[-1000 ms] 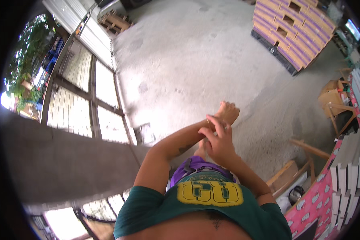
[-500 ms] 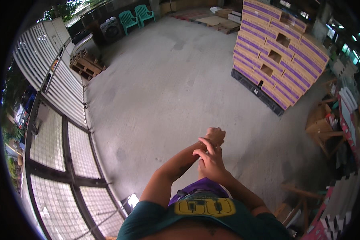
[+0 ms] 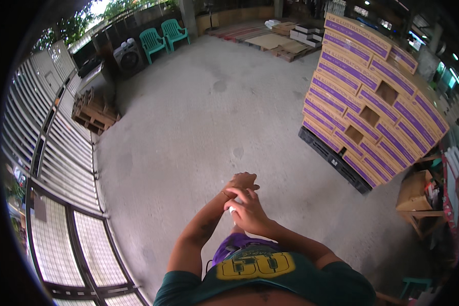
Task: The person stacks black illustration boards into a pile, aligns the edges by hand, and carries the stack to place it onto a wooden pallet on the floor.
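Note:
My left hand [image 3: 245, 180] is held out ahead of my body, back upward, its fingers loosely apart with nothing seen in them. A thin band circles the left wrist. Across that wrist lies my right hand [image 3: 249, 211], its bent fingers closed over it. A small white patch shows beside the right fingers; I cannot make out what it is. Both hands are above the grey concrete floor [image 3: 188, 137], in front of my green shirt [image 3: 311, 278] and purple shorts [image 3: 229, 245].
At right, cartons with purple bands [image 3: 359, 94] are stacked on a black pallet [image 3: 334, 160]. A metal gate [image 3: 89, 245] runs along the left. Wooden pallets [image 3: 94, 112], a washing machine [image 3: 127, 56] and green chairs [image 3: 153, 43] stand far left. An open carton [image 3: 413, 191] sits at right.
Both hands have shifted left in the view, still together at the left wrist. The left fingers look a little more spread. The view has tilted up, and the carton stack looks nearer.

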